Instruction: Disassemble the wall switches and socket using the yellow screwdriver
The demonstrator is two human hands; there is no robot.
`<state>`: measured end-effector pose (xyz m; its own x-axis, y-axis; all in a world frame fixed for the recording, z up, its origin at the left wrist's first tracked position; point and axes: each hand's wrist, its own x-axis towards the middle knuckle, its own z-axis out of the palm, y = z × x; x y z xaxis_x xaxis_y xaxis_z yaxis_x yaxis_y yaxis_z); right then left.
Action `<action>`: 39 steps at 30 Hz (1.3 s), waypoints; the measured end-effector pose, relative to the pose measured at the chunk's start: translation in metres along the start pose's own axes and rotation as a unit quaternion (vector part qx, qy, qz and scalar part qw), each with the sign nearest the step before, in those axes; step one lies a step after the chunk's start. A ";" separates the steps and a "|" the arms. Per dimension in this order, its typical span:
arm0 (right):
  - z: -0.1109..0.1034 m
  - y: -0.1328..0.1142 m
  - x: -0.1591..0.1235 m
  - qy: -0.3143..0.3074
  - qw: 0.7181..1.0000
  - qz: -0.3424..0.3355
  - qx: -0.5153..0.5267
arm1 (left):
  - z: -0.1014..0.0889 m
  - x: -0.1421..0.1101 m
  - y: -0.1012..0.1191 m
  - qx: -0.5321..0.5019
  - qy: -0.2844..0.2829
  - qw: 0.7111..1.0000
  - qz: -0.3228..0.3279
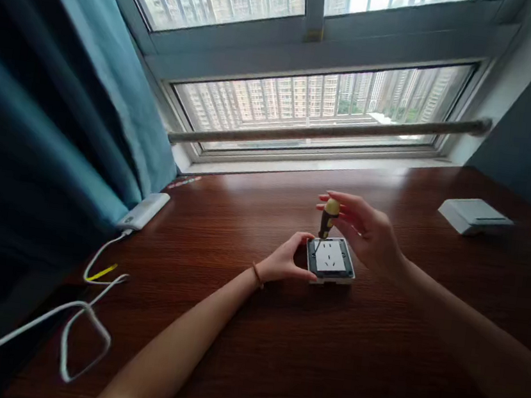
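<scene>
A square wall socket (331, 259) with a white face and dark frame lies on the wooden table (275, 355). My left hand (285, 261) grips its left edge with fingers curled around it. My right hand (363, 231) holds a short screwdriver (327, 219) with a yellow and black handle upright. The fingers are closed on the handle's top, and the tip stands at the socket's upper left part.
A white box-like part (474, 215) lies at the far right of the table. A white power bank (145, 210) with a looping white cable (86, 319) sits at the left by a blue curtain (64, 103). A window with a rail (327, 129) runs behind.
</scene>
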<state>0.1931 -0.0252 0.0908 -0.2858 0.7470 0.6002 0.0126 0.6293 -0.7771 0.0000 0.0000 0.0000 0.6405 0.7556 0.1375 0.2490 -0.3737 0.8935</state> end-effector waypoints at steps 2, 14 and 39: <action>0.002 0.006 -0.002 0.070 0.997 0.020 -0.013 | 0.001 0.001 -0.003 0.003 0.005 1.000 -0.003; -0.016 0.031 0.005 0.201 0.937 0.077 -0.275 | 0.000 0.000 -0.001 0.016 0.011 1.000 -0.006; -0.024 0.011 0.012 0.051 0.996 0.064 -0.036 | 0.001 0.001 0.000 0.010 0.012 1.000 -0.007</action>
<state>0.2131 -0.0036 0.0940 -0.1784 0.8378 0.5160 0.1124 0.5383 -0.8352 0.0014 0.0004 -0.0004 0.6191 0.7736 0.1351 0.2728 -0.3731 0.8868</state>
